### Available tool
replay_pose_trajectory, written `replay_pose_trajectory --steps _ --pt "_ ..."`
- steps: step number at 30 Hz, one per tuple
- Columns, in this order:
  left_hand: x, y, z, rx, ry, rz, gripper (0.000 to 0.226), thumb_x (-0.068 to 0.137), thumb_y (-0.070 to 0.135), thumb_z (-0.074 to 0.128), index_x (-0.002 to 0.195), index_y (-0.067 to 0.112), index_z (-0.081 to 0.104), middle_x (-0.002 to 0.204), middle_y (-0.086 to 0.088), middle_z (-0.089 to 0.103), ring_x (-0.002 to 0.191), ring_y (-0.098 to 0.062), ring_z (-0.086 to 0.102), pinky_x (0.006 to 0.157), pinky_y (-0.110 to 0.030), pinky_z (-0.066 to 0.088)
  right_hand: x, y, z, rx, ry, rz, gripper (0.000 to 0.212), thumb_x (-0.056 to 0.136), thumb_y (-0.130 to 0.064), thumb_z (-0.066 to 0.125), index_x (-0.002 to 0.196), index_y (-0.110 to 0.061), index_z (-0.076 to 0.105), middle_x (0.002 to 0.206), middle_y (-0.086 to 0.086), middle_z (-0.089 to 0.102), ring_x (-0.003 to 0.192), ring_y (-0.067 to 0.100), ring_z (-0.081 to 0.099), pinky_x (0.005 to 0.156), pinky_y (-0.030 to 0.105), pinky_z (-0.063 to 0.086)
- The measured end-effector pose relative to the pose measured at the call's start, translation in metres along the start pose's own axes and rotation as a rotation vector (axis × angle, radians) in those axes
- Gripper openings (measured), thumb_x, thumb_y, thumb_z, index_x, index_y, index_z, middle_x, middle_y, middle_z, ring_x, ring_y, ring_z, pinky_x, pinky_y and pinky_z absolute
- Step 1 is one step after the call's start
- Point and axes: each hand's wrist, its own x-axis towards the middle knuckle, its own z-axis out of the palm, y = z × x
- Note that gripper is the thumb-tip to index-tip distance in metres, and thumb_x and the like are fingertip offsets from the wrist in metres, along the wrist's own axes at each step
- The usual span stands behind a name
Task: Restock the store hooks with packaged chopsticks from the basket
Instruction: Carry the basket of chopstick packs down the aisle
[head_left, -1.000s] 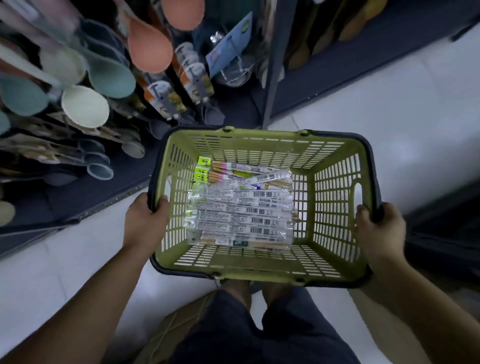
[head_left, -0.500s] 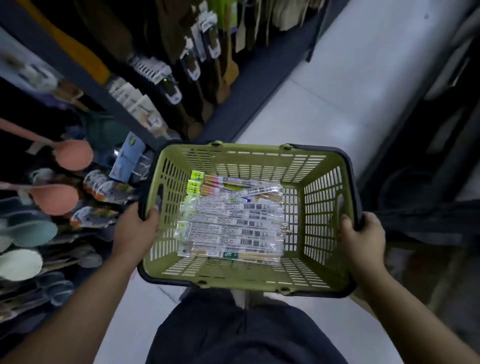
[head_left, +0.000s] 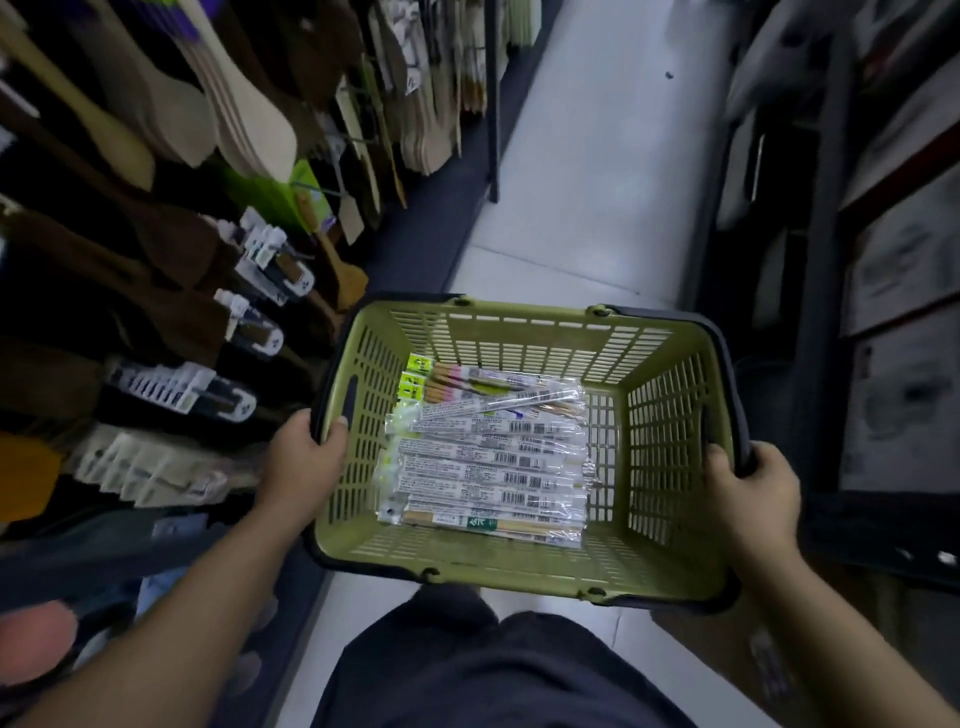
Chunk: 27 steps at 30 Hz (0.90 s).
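Observation:
An olive-green plastic basket with a dark rim is carried in front of me above the aisle floor. My left hand grips its left rim, thumb hooked inside. My right hand grips the right rim. On the basket's bottom lies a flat pile of several packaged chopsticks in clear wrappers with barcode labels, lengthwise left to right. Store hooks on the left shelving carry packaged utensils.
The left shelving holds hanging wooden spatulas, brown utensils and white packaged items. A pale tiled aisle floor runs ahead. Dark shelving with boxes lines the right side. My dark trousers fill the bottom.
I have walked along the aisle with the basket: the coloured ladles and spoons have passed out of view and wooden spatulas now hang on the left. Both hands keep their grip on the rim.

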Motion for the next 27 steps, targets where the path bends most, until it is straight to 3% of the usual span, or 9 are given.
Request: replay_pose_trajectory --steps 7,12,21,27 --pt "0.121 0.114 0.019 0.04 -0.069 0.085 0.023 0.101 0.033 0.058 0.081 0.02 0.059 0.077 -0.006 0.068 0.072 -0.03 0.066 0.06 -0.033 0.047 0.094 -0.07 0.014 0.024 0.124 0.036 0.014 0.095 -0.028 0.061 0.082 -0.027 0.056 0.079 0.0 0.064 0.069 0.017 0.061 0.055 0.026 0.042" --pt "0.194 0.194 0.051 0.085 -0.073 0.129 0.022 0.101 0.033 0.058 0.09 0.014 0.063 0.083 -0.012 0.07 0.08 -0.035 0.066 0.075 -0.045 0.054 0.181 -0.109 0.025 0.038 0.166 0.066 0.015 0.095 -0.026 0.061 0.082 -0.025 0.055 0.075 -0.003 0.061 0.066 0.013 0.058 0.052 0.024 0.036" --pt "0.305 0.345 0.125 0.117 -0.067 0.111 0.024 0.1 0.039 0.057 0.091 0.017 0.063 0.082 -0.01 0.071 0.077 -0.034 0.067 0.075 -0.051 0.059 0.364 -0.18 0.022 0.028 0.146 0.083 0.009 0.096 -0.026 0.061 0.09 -0.02 0.058 0.076 -0.002 0.061 0.066 0.013 0.057 0.053 0.024 0.035" --pt "0.387 0.442 0.162 0.12 -0.099 0.133 0.026 0.1 0.037 0.057 0.092 0.013 0.063 0.088 -0.013 0.071 0.084 -0.037 0.068 0.081 -0.052 0.058 0.476 -0.233 0.026 0.004 0.168 0.111 0.011 0.097 -0.028 0.059 0.092 -0.018 0.057 0.079 0.0 0.061 0.068 0.016 0.057 0.055 0.024 0.037"
